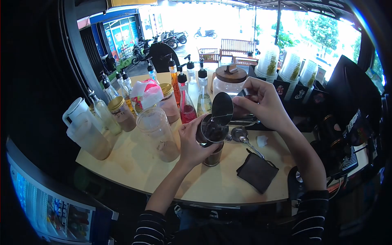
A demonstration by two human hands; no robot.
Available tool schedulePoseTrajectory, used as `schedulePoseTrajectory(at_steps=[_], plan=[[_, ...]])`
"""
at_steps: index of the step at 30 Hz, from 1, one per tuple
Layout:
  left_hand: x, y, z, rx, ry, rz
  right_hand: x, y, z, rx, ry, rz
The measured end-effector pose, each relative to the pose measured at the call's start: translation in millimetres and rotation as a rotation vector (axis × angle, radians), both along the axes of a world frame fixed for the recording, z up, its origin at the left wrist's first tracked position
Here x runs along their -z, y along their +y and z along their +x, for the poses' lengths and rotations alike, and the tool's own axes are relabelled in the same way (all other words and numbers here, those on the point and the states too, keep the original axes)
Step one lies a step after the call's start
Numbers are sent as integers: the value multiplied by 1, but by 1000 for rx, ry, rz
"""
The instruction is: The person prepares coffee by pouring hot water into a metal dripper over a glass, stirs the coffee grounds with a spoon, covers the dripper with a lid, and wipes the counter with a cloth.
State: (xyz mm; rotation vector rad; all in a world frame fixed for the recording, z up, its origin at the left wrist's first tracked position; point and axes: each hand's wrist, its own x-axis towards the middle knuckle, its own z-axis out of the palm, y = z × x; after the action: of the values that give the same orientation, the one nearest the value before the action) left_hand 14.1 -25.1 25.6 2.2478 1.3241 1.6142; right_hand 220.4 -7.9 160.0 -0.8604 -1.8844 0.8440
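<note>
My left hand (192, 142) is wrapped round a dark, round-mouthed cup (213, 130), tilted with its opening toward me. Against its rim leans the dark mouth of a metal pitcher (223, 108), which my right hand (265, 100) grips from the right and holds tipped to the left. Whether liquid runs between them I cannot make out. Beneath the cup, a small glass with brown contents (213, 157) stands on the table, partly hidden. Right beside it lie a round metal tool with a handle (240, 134) and a folded dark cloth (258, 170).
Left of my hands stand a clear empty jar (157, 132), gold-lidded jars (118, 109) and a plastic jug (87, 126). Several pump bottles (187, 100) and a wood-lidded jar (231, 79) line the back. Stacked cups (290, 67) and dark equipment (347, 134) are at right.
</note>
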Motion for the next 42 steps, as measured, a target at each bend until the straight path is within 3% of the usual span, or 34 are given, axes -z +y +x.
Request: schedulePoseTrajectory(at_steps=[20,42], plan=[[-8,-2,-12,-72,103,135,-9,-17,17,30,94,-44],[-13,-4,-14,-39,83,61,14,3,14,49,250,-9]])
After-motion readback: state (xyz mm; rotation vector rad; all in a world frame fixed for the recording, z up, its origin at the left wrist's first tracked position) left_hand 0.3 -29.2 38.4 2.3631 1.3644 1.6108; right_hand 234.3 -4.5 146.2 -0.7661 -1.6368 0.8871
